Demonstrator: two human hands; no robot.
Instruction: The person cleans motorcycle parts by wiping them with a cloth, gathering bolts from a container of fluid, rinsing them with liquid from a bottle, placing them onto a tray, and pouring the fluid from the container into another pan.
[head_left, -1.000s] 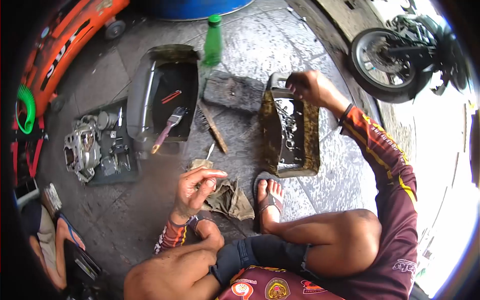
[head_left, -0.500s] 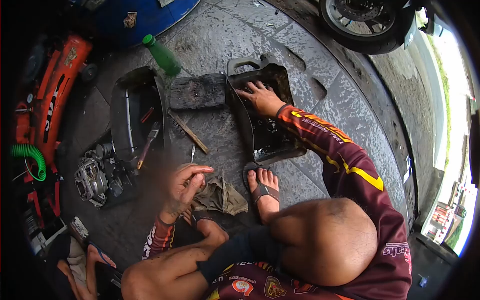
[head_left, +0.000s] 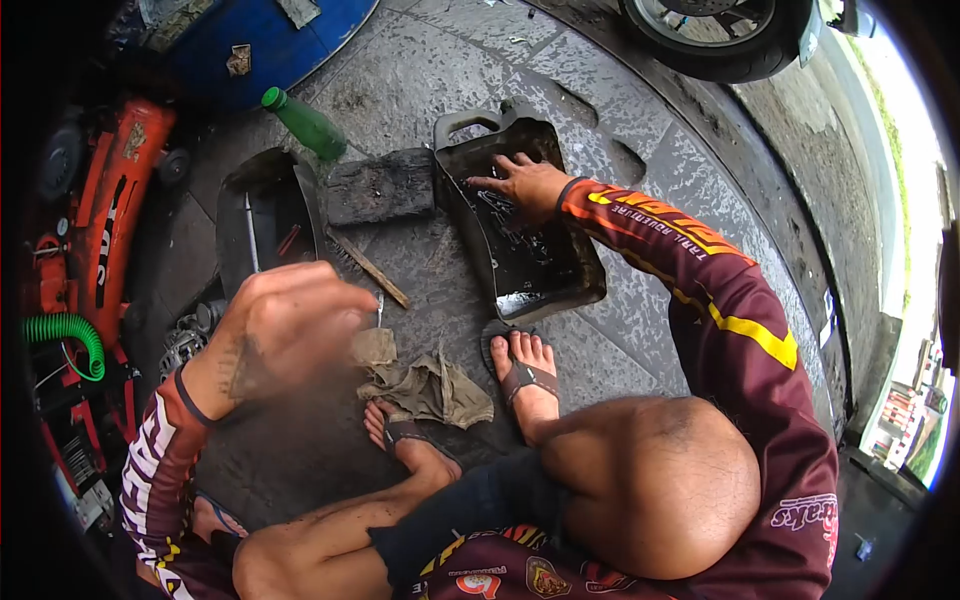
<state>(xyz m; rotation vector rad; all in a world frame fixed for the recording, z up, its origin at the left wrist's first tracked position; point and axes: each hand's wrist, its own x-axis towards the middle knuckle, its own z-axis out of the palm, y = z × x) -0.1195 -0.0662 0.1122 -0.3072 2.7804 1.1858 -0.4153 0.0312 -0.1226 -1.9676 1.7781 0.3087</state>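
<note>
My right hand [head_left: 525, 188] is over the cut-open container [head_left: 590, 282] with a handle, its fingers spread above small metal parts [head_left: 497, 208] lying in dark liquid. My left hand [head_left: 300, 320] is raised in front of my left side, its lower part blurred; the fingers look curled, and whether they hold anything cannot be made out. Beyond it on the floor are a second cut container [head_left: 232, 222], a wire brush [head_left: 375, 272] with a wooden handle and a crumpled cloth [head_left: 440, 390]. A dark block [head_left: 380, 188] sits between the two containers.
A green bottle [head_left: 308, 125] leans near the block. At the left are an orange jack [head_left: 115, 215], a green coiled hose [head_left: 75, 335] and metal engine parts [head_left: 183, 340]. A blue drum [head_left: 270, 50] stands at the back, a motorcycle wheel [head_left: 735, 65] at the upper right.
The view has turned and shifted. My right hand has gone from the container's handle end down into it, fingers spreading. My left hand has risen and moved left, now covering part of the left container.
</note>
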